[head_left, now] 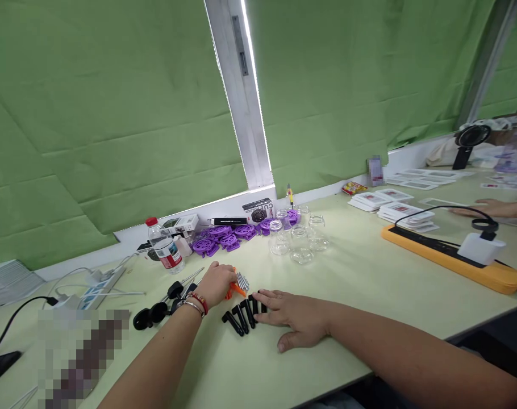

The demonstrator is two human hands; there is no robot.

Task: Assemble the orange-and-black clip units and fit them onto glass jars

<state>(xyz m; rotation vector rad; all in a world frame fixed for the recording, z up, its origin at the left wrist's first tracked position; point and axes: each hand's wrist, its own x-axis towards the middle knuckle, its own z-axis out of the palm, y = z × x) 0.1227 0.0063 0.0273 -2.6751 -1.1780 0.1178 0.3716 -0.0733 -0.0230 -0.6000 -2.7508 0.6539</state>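
Observation:
My left hand (216, 286), with bracelets at its wrist, reaches to the middle of the table. Its fingers are closed on orange plastic pieces (238, 289), partly hidden beneath them. Just right of them lies a small bunch of silver metal rods (242, 281). Flat and with its fingers apart, my right hand (290, 313) rests over the right end of a row of several black plastic handle-like pieces (244, 316). Left of my left wrist are black round-ended parts with thin metal rods (158, 312).
Behind my hands stand several clear jars (301, 250), beside purple plastic pieces (229, 241) and a water bottle (167, 250). A power strip (103, 288) is at left, an orange-edged one (450, 258) at right. Stacked cards (395, 210) lie near another person's hand (482, 208).

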